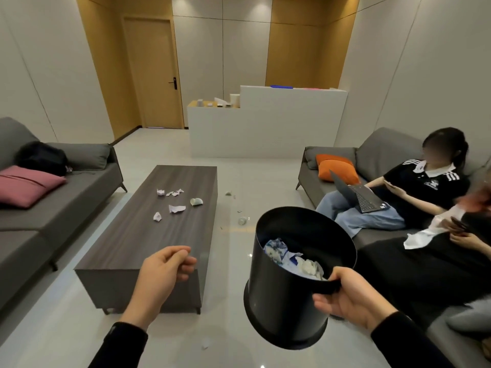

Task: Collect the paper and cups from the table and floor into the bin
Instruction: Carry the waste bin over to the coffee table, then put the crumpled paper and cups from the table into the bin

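Observation:
My right hand [350,301] grips the near rim of a black round bin [281,312], held tilted in the air with crumpled paper inside. My left hand [162,274] hovers over the near end of the dark wooden coffee table [148,251], fingers loosely curled and holding nothing. Several crumpled paper pieces [176,208] and a tipped paper cup [196,201] lie mid-table. On the floor right of the table lie a cup [242,221], small scraps [229,193], and a scrap [204,346] near my feet.
A grey sofa [53,208] with a pink cushion and a black bag lines the left. On the right sofa [372,155] sits a person with a laptop [364,197], and another person nearer me. A white counter [265,128] stands at the back.

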A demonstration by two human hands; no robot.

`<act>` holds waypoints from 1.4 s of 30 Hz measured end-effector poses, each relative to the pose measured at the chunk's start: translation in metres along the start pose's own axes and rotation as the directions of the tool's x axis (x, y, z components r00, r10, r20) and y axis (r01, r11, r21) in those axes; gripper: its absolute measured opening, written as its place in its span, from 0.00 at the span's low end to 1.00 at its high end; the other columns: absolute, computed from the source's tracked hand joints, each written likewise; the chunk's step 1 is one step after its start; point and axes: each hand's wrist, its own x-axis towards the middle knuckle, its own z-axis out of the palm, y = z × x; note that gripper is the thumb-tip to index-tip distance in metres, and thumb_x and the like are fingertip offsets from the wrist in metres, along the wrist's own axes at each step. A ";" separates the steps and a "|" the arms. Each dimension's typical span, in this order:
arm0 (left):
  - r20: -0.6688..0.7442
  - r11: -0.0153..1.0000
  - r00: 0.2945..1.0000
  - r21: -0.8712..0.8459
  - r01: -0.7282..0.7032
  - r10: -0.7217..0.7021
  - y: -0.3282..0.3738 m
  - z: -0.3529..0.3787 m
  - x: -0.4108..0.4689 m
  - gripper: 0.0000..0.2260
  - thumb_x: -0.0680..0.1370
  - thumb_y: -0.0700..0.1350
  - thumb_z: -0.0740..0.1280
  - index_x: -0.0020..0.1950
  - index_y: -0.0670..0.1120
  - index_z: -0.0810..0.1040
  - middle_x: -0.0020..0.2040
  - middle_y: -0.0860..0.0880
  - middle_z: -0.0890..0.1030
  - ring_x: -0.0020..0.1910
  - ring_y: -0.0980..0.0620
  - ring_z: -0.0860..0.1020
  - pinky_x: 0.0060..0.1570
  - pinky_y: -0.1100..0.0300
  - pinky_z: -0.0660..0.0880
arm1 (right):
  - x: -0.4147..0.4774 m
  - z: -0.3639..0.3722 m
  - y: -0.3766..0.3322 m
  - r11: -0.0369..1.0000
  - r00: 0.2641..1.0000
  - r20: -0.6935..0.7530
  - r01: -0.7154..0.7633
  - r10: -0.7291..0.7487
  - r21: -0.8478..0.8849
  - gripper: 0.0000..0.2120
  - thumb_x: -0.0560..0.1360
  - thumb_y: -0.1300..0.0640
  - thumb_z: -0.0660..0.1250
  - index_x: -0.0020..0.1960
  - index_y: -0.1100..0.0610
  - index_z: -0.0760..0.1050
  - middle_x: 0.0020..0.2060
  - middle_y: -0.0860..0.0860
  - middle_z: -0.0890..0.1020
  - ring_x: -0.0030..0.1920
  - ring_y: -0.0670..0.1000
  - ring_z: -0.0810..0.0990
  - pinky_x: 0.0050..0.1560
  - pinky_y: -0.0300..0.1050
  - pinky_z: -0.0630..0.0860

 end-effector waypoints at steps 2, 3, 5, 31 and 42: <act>-0.017 1.000 1.000 0.014 0.019 -0.019 -0.005 0.009 0.034 0.07 0.76 0.40 0.63 0.45 0.46 0.81 0.34 0.48 0.85 0.30 0.55 0.81 0.30 0.62 0.76 | 0.035 0.009 -0.022 1.000 1.000 0.008 -0.017 0.017 0.011 0.06 0.72 0.65 0.51 0.43 0.63 0.66 0.34 0.62 0.72 0.18 0.57 0.77 0.20 0.47 0.78; -0.029 1.000 0.999 0.017 0.026 -0.026 -0.007 0.014 0.052 0.07 0.76 0.39 0.63 0.44 0.46 0.81 0.34 0.48 0.85 0.30 0.55 0.81 0.29 0.63 0.76 | 0.053 0.013 -0.032 0.999 1.000 0.016 -0.027 0.027 0.016 0.06 0.72 0.65 0.51 0.43 0.63 0.66 0.33 0.62 0.72 0.18 0.57 0.77 0.19 0.48 0.78; -0.057 0.999 0.997 0.007 0.045 -0.045 -0.013 0.027 0.086 0.07 0.76 0.38 0.63 0.44 0.44 0.81 0.32 0.48 0.85 0.29 0.55 0.80 0.28 0.63 0.75 | 0.092 0.020 -0.053 0.999 0.998 0.035 -0.050 0.050 0.016 0.07 0.72 0.65 0.51 0.43 0.64 0.66 0.31 0.62 0.74 0.18 0.57 0.78 0.19 0.48 0.78; -0.283 0.976 0.934 -0.052 0.213 -0.219 -0.071 0.133 0.577 0.07 0.76 0.37 0.62 0.44 0.43 0.80 0.33 0.48 0.83 0.31 0.54 0.80 0.32 0.63 0.76 | 0.557 0.211 -0.330 0.949 0.974 0.100 -0.173 0.205 -0.264 0.07 0.72 0.69 0.51 0.46 0.65 0.66 0.21 0.63 0.80 0.21 0.61 0.80 0.20 0.48 0.78; -0.176 0.936 0.920 -0.011 0.353 -0.349 -0.093 0.124 0.822 0.07 0.75 0.39 0.63 0.43 0.48 0.80 0.31 0.52 0.84 0.30 0.59 0.80 0.30 0.67 0.75 | 0.738 0.324 -0.393 0.924 0.958 0.033 -0.265 0.285 -0.275 0.11 0.73 0.71 0.51 0.51 0.68 0.69 0.41 0.65 0.79 0.31 0.62 0.83 0.25 0.47 0.80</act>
